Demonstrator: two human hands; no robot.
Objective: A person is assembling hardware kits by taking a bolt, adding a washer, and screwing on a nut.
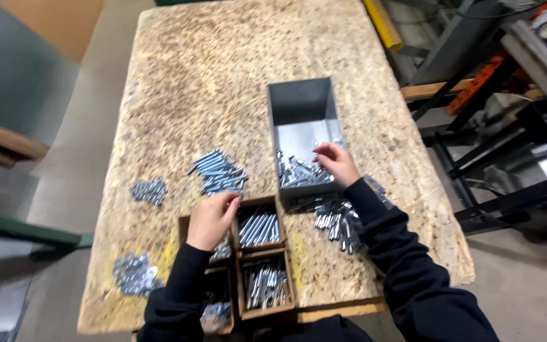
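Note:
My right hand [337, 163] reaches into the near end of a grey metal bin [303, 101], its fingers in the heap of silver bolts [299, 172] lying there. My left hand [213, 218] hovers over small brown cardboard boxes [261, 244] that hold silver bolts, fingers curled at the box rim; whether it grips a bolt is hidden. Both arms wear black sleeves. A loose pile of bolts [335, 218] lies just below the bin under my right forearm.
The chipboard table [223, 76] carries more small heaps: long bolts [218, 171], short screws [149, 190], washers or nuts [134, 273] near the front left corner. Metal racks and frames [508, 95] stand to the right, off the table edge.

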